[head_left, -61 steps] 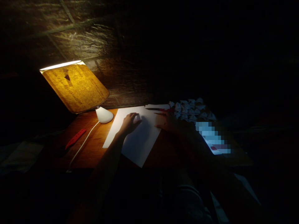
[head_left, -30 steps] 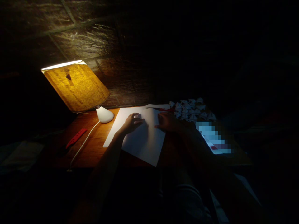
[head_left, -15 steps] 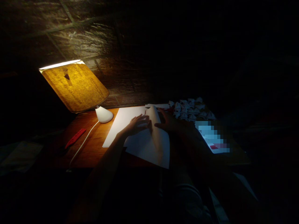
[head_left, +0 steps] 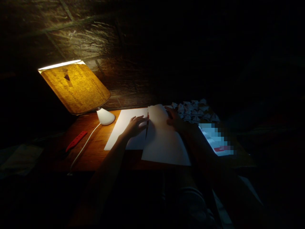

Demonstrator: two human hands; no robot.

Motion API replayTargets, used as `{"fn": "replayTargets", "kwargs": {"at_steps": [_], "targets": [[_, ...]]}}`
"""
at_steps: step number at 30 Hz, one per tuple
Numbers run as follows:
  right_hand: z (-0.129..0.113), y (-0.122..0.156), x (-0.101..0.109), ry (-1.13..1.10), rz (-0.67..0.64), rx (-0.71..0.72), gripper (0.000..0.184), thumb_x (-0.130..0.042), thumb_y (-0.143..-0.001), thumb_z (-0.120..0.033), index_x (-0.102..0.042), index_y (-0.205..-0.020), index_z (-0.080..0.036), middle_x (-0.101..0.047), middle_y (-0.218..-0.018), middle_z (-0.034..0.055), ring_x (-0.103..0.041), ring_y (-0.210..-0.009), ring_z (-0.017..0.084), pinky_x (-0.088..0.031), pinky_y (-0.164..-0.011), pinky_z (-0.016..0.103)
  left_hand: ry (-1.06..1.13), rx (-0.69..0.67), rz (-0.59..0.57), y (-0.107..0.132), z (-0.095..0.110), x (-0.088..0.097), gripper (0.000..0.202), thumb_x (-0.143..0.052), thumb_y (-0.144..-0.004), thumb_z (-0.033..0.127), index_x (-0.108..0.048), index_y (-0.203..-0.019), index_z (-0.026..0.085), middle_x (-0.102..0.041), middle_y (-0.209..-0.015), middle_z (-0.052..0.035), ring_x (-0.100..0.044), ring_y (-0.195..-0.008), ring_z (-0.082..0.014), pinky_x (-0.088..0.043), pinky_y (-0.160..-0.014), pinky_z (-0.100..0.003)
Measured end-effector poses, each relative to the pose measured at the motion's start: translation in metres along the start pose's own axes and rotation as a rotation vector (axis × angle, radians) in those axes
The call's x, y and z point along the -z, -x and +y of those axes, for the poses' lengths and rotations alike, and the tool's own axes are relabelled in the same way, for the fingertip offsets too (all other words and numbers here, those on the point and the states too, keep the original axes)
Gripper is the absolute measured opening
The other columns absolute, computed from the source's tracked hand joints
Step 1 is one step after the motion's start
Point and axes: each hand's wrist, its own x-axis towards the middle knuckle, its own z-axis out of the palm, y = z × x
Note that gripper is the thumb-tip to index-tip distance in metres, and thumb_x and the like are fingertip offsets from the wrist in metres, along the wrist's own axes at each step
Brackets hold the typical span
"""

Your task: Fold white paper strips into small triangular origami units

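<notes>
A white paper sheet lies on the wooden table, turned so its long edge runs toward me. Under it a second white sheet lies flat. My left hand rests with fingers spread on the lower sheet, at the left edge of the turned sheet. My right hand holds the turned sheet near its far edge, fingers closed on the paper. A thin red and dark stick, perhaps a pen, shows between the two sheets.
A tilted yellow lamp with a white base and cord lights the left side. A red ruler-like strip lies at the left. Several folded white paper pieces are heaped at the back right. A lit screen lies at the right.
The top sheet has been lifted, curled and swung to the right by my right hand. My left hand stayed on the lower sheet. The view shifted slightly.
</notes>
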Motion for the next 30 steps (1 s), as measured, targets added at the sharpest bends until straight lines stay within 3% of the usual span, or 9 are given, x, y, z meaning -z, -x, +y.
{"fn": "replayTargets", "kwargs": {"at_steps": [3, 9, 12, 17, 23, 30], "targets": [[-0.001, -0.001, 0.001, -0.008, 0.028, -0.017, 0.111, -0.058, -0.061, -0.025, -0.032, -0.169, -0.018, -0.052, -0.165, 0.0146, -0.065, -0.130, 0.035, -0.058, -0.104, 0.051, -0.024, 0.011, 0.017, 0.000, 0.001, 0.002, 0.035, -0.072, -0.096, 0.035, -0.075, -0.131, 0.032, -0.074, -0.143, -0.0069, -0.057, -0.147, -0.0371, -0.030, -0.127, -0.070], [0.000, -0.004, -0.001, 0.094, 0.103, 0.030, 0.108, -0.057, -0.056, -0.022, -0.042, -0.163, -0.016, -0.056, -0.161, 0.0133, -0.057, -0.141, 0.036, -0.052, -0.115, 0.052, -0.052, 0.047, 0.044, 0.001, 0.000, 0.007, 0.028, -0.066, -0.101, 0.040, -0.076, -0.126, 0.034, -0.076, -0.138, -0.0056, -0.060, -0.143, -0.0369, -0.032, -0.126, -0.067], [0.004, -0.004, -0.002, 0.129, 0.097, 0.027, 0.107, -0.057, -0.058, -0.024, -0.042, -0.164, -0.016, -0.058, -0.158, 0.0133, -0.059, -0.137, 0.035, -0.056, -0.110, 0.049, -0.077, 0.058, 0.039, 0.002, -0.002, 0.009, 0.028, -0.068, -0.100, 0.038, -0.076, -0.125, 0.032, -0.076, -0.138, -0.0078, -0.059, -0.143, -0.0383, -0.030, -0.126, -0.068], [0.006, -0.004, -0.004, 0.075, 0.101, -0.003, 0.107, -0.057, -0.062, -0.024, -0.038, -0.167, -0.018, -0.060, -0.156, 0.0142, -0.068, -0.119, 0.032, -0.061, -0.097, 0.047, -0.098, 0.026, -0.008, 0.004, 0.000, 0.011, 0.044, -0.081, -0.089, 0.039, -0.073, -0.132, 0.031, -0.072, -0.144, -0.0093, -0.056, -0.144, -0.0406, -0.030, -0.126, -0.069], [0.001, -0.004, -0.003, 0.091, 0.073, 0.009, 0.108, -0.059, -0.061, -0.024, -0.038, -0.167, -0.019, -0.051, -0.165, 0.0137, -0.063, -0.128, 0.033, -0.060, -0.102, 0.046, -0.039, -0.042, -0.045, 0.006, -0.003, 0.015, 0.051, -0.079, -0.089, 0.036, -0.069, -0.138, 0.030, -0.070, -0.143, -0.0099, -0.061, -0.138, -0.0352, -0.041, -0.121, -0.061], [-0.007, 0.000, -0.004, 0.122, 0.104, -0.013, 0.104, -0.058, -0.060, -0.022, -0.042, -0.163, -0.016, -0.057, -0.159, 0.0154, -0.060, -0.132, 0.035, -0.058, -0.105, 0.048, 0.038, -0.061, -0.087, 0.007, -0.015, 0.017, 0.062, -0.079, -0.087, 0.032, -0.063, -0.147, 0.032, -0.063, -0.151, -0.0108, -0.058, -0.141, -0.0357, -0.041, -0.122, -0.061]]}}
